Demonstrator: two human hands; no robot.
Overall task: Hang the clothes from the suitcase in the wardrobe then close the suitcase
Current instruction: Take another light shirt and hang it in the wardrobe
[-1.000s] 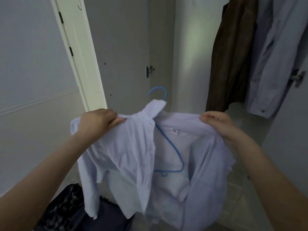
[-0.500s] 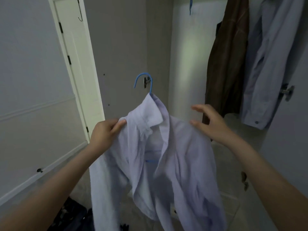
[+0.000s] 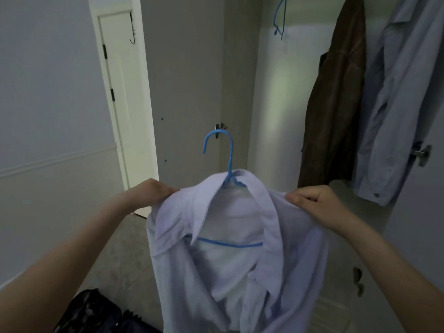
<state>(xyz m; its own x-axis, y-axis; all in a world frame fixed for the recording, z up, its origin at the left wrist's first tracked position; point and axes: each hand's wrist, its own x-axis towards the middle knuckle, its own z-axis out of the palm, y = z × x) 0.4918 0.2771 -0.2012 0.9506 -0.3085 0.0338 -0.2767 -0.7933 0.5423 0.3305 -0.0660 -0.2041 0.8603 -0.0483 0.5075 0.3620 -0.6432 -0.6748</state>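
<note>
shirt on hanger, held up at both shoulders

a pale lilac shirt [image 3: 230, 255] sits at the six o'clock half of the view, draped on a blue hanger [image 3: 229, 164] whose hook stands upright above the collar and whose lower bar shows across the open front. the left hand [image 3: 151, 192], at about nine o'clock of the collar, has its fingers curled over the shirt's left shoulder and grips the cloth. the right hand [image 3: 314, 203], at about three o'clock of the collar, is closed into a near fist, pinching the right shoulder between thumb and fingers. the shirt front hangs open and unbuttoned.

in the wardrobe [image 3: 288, 104] at one to two o'clock hang a brown jacket [image 3: 336, 104] and, just beside it toward three o'clock, a light blue shirt [image 3: 398, 104]. a bare blue hanger [image 3: 280, 18] hangs at twelve o'clock. the dark suitcase [image 3: 93, 313] lies open on the floor at seven o'clock. a white door [image 3: 125, 92] stands at ten o'clock.
</note>
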